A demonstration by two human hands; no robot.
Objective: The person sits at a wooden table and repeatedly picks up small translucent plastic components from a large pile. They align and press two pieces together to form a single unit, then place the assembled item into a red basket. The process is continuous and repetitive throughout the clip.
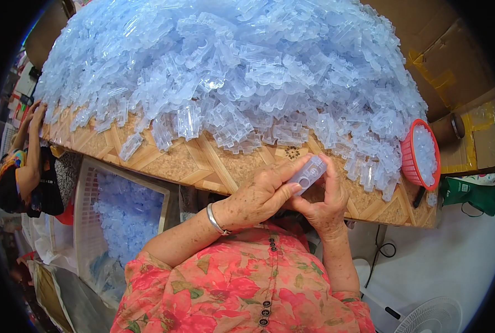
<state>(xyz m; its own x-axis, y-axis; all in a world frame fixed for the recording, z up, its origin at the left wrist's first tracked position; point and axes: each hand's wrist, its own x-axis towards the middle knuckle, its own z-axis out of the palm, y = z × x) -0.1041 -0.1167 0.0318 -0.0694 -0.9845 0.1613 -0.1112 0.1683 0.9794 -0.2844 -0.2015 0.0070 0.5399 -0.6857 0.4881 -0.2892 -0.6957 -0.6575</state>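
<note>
Between my two hands is a small clear bluish plastic case point(308, 175), oblong with round shapes in it. My left hand point(264, 194) pinches its near end between thumb and fingers. At its other side my right hand point(326, 201) grips it with thumb and fingertips. Both hands are just over the front edge of the wood-patterned table point(208, 161). Ahead of them a large heap of similar clear plastic pieces point(247, 72) covers most of the tabletop. A few loose pieces lie near the table's front edge.
A red basket point(411, 161) of small clear pieces stands at the table's right end. Left of me is a pale crate point(86, 205) with more bluish pieces. Cardboard point(441, 66) stands at the far right; a white fan point(433, 316) is lower right. Another person point(22, 166) is at the left.
</note>
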